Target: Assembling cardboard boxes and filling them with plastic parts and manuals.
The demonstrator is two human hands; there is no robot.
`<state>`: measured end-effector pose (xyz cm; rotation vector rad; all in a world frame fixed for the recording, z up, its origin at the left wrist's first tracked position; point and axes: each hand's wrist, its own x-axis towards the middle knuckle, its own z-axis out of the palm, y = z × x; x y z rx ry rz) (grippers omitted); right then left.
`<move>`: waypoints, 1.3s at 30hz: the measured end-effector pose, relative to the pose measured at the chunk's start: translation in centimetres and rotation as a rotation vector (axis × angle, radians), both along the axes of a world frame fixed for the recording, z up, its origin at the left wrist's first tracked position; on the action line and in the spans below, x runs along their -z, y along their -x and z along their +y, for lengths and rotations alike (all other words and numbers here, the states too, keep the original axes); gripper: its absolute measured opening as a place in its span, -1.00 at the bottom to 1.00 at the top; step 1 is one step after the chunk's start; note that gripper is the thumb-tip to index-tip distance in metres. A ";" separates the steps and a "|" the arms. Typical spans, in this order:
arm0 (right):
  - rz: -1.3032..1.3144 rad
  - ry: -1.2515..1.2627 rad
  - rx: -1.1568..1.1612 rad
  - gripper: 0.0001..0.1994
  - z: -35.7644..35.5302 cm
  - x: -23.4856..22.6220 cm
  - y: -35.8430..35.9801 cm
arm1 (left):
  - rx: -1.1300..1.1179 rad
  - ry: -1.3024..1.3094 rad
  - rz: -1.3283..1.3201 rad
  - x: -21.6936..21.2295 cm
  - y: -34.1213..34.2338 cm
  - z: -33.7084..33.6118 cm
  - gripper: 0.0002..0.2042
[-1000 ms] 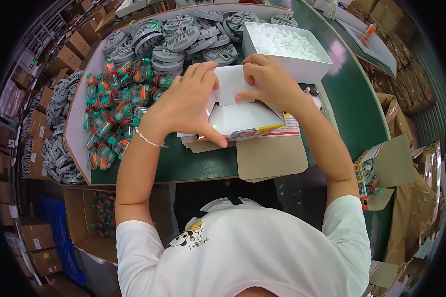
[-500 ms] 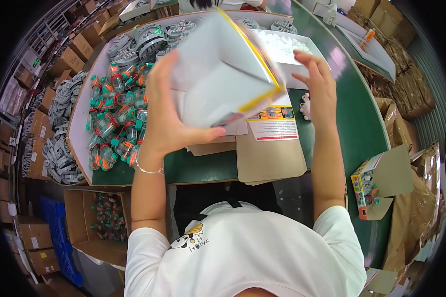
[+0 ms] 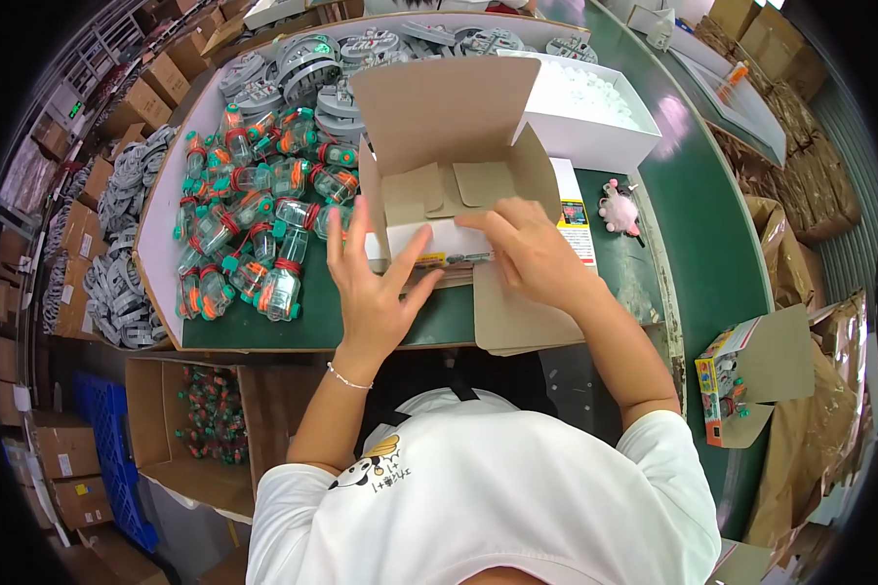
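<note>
A small carton [image 3: 446, 107] stands on the stacked flat cartons in front of me, its brown lid raised at the back and its inside facing up. Small flaps lie folded on its floor. My left hand [image 3: 373, 297] rests its spread fingers on the carton's white front panel, near the left corner. At the right end of that panel, my right hand [image 3: 537, 252] has its fingers bent over the top edge, gripping it. Beside the right hand lies a printed white flat carton [image 3: 574, 219]. Part of the front panel is hidden by my hands.
Clear bottles with green and orange parts [image 3: 254, 205] are heaped at left. Grey round parts [image 3: 371, 44] lie behind. A white box of small white pieces [image 3: 595, 141] and a pink plush toy [image 3: 618, 209] are at right. A filled, open carton [image 3: 722, 375] stands at the right.
The carton has come down from in front of me onto the stack and turned so its open inside faces up. Both hands have lowered to its front panel; the right one has closed on its edge.
</note>
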<state>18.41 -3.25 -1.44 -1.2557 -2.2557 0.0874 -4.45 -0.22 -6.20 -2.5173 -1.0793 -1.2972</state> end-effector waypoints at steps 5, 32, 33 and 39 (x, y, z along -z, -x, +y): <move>-0.330 -0.247 0.233 -0.65 -1.1 0.6 0.6 | -0.047 0.246 -0.023 1.4 -0.1 0.2 -0.70; -0.460 -0.218 0.082 -0.77 1.1 -6.5 -2.5 | 0.124 0.129 -0.141 -7.1 1.2 0.2 -0.64; -0.188 -0.280 0.071 -0.77 1.8 -8.0 -3.0 | 0.111 0.116 -0.146 -7.6 1.9 1.6 -0.64; -0.026 -0.102 0.475 -0.79 14.1 -6.8 -15.4 | -0.160 0.081 -0.043 -6.2 4.2 19.3 -0.58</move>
